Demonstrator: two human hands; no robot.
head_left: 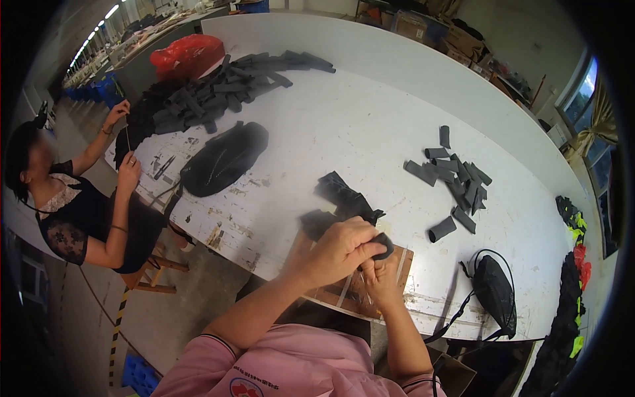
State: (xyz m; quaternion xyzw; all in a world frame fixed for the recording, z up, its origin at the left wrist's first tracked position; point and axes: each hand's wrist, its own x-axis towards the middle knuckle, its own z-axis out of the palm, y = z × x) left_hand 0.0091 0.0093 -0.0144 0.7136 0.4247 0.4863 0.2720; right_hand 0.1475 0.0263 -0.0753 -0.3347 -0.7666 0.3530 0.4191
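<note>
Passing room over tabletop [337, 126] between bag [228, 159] and tubes [458, 190]

A dark-grey rounded piece [383, 245] shows in the grip. Beneath is a brown rectangular board [406, 262] on a scuffed white tabletop [331, 122]; well left, yellow-and-black striped floor tape [117, 325].

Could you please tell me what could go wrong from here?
The small dark piece might slip from the left hand, since only a short part of it shows there. The strap of the black mesh bag reaches the table's near edge, so an arm could snag it.
</note>
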